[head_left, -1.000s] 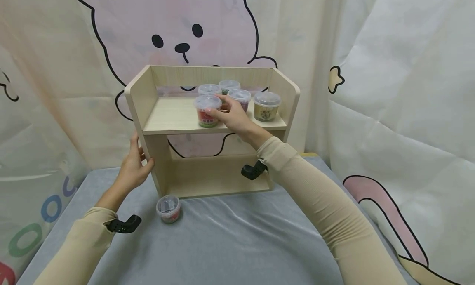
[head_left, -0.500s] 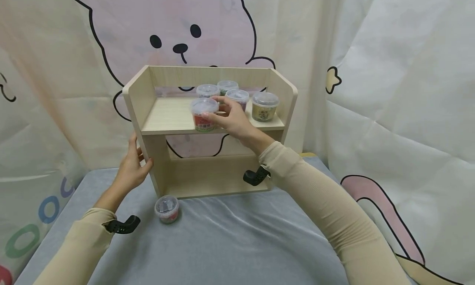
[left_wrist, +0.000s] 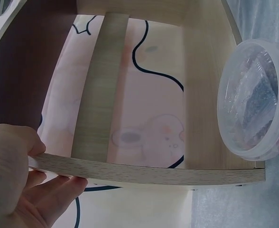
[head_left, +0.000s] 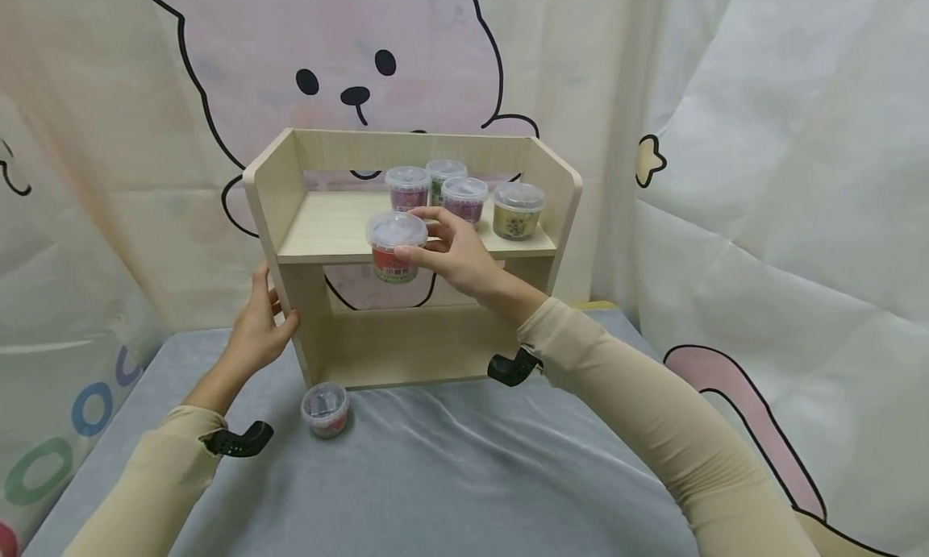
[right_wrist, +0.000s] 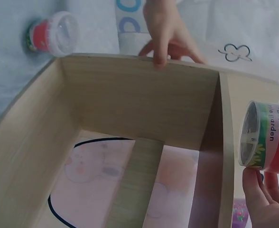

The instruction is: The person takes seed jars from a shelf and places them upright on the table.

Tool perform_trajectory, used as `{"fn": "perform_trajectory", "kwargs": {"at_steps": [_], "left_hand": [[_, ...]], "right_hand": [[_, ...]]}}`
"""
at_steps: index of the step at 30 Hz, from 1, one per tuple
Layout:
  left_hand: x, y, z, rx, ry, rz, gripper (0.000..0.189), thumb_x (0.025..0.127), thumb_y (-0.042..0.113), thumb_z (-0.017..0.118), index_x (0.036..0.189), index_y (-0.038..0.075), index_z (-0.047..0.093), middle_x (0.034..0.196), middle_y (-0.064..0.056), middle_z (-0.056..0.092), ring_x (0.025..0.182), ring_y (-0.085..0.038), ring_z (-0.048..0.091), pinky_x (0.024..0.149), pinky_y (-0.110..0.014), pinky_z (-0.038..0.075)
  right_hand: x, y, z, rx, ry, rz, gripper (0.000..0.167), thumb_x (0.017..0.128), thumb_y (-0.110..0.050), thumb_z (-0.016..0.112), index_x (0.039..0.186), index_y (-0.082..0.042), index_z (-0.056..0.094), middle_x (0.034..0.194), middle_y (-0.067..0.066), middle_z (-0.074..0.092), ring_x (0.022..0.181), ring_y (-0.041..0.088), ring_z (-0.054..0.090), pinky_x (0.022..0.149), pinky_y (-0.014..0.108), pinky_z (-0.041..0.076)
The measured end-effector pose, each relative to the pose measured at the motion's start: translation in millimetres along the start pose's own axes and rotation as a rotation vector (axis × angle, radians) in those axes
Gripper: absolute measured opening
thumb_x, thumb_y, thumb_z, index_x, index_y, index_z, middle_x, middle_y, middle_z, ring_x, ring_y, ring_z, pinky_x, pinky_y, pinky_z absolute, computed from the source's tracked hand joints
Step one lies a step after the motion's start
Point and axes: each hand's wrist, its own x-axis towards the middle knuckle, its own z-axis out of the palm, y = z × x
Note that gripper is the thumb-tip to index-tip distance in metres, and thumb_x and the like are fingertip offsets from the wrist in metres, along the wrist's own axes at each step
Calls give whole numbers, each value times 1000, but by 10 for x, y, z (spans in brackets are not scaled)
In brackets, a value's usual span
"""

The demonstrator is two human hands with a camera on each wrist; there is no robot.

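Observation:
My right hand (head_left: 464,255) holds a small lidded plastic tub (head_left: 396,251) with a red label, just in front of the upper shelf's front edge. In the right wrist view the red-labelled tub (right_wrist: 272,137) shows "garden" printed on its side. My left hand (head_left: 261,327) grips the left side panel of the light wooden shelf unit (head_left: 417,343), thumb on the near face and fingers behind. On the upper board stand several more lidded tubs: a purple tub (head_left: 408,190), a green tub (head_left: 444,174), another purple tub (head_left: 465,201) and a yellow tub (head_left: 517,212).
Another lidded tub (head_left: 325,410) with red on it stands on the grey-blue cloth (head_left: 435,476), by the unit's lower left front corner. Curtains with cartoon prints (head_left: 762,243) hang behind and at both sides. The lower compartment has an open back.
My right hand has drawn the red-labelled tub off the upper shelf, toward me and slightly down. The purple tub behind it now shows more. My left hand has stayed on the side panel.

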Motion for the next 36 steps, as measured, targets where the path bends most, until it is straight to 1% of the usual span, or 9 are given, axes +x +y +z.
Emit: {"fn": "perform_trajectory", "kwargs": {"at_steps": [3, 6, 10, 12, 17, 24, 28, 31, 36], "left_hand": [[5, -7, -1, 8, -3, -4, 94, 93, -6, 55, 161, 27, -1, 141, -45, 45, 126, -63, 50, 93, -71, 50], [3, -13, -2, 9, -5, -15, 94, 93, -6, 55, 161, 28, -1, 142, -45, 45, 126, -63, 50, 93, -71, 50], [18, -15, -1, 7, -5, -20, 94, 92, -6, 56, 160, 27, 0, 142, -45, 45, 125, -63, 51, 93, -71, 50], [19, -19, 3, 5, -4, -20, 95, 92, -6, 56, 160, 28, 0, 142, -44, 45, 126, -63, 51, 93, -71, 50], [12, -26, 11, 8, 0, -21, 95, 92, -6, 57, 160, 28, 1, 140, -44, 47, 125, -62, 52, 94, -71, 50], [30, -16, -3, 6, -3, -14, 96, 91, -7, 56, 161, 27, -1, 142, -44, 45, 125, -63, 51, 91, -71, 51], [28, -12, 0, 2, -5, -26, 97, 91, -7, 56, 161, 28, -1, 141, -45, 46, 126, -63, 50, 93, -71, 50], [22, -19, 6, 12, -4, -35, 96, 92, -7, 56, 161, 28, 0, 141, -45, 46, 126, -62, 51, 94, -71, 50], [20, -31, 12, 21, 6, -25, 94, 92, -6, 56, 160, 28, 1, 141, -44, 47, 123, -62, 53, 93, -70, 51]], "right_hand": [[-36, 46, 31, 0, -28, -20, 61, 95, -6, 66, 150, -5, 40, 138, 21, 59, 123, 31, 64, 104, 39, 56], [-80, 114, 69, -28, -53, -52, 62, 94, -3, 66, 150, -1, 40, 136, 23, 60, 120, 31, 64, 99, 34, 57], [-144, 254, 133, -55, -73, -91, 59, 91, 2, 67, 146, 3, 45, 131, 26, 62, 116, 31, 66, 95, 29, 57], [-180, 351, 174, -53, -83, -91, 58, 90, 3, 68, 144, 4, 46, 129, 25, 62, 112, 28, 67, 93, 29, 58], [-266, 632, 291, -24, -103, -39, 58, 89, 3, 69, 142, 3, 48, 128, 24, 61, 107, 20, 67, 92, 27, 58], [-369, 1022, 493, 39, -107, 20, 57, 88, 4, 70, 140, 4, 49, 131, 27, 59, 111, 22, 67, 99, 30, 57], [-432, 1208, 616, 33, -120, 36, 57, 89, 1, 71, 141, 2, 48, 133, 24, 58, 115, 24, 66, 101, 30, 57], [-468, 1351, 713, 24, -121, 53, 57, 90, -1, 72, 141, 0, 48, 133, 23, 57, 116, 25, 65, 99, 30, 58], [-520, 1535, 860, 23, -105, 103, 56, 89, -5, 75, 139, -4, 50, 133, 19, 58, 113, 21, 63, 97, 32, 59]]}}
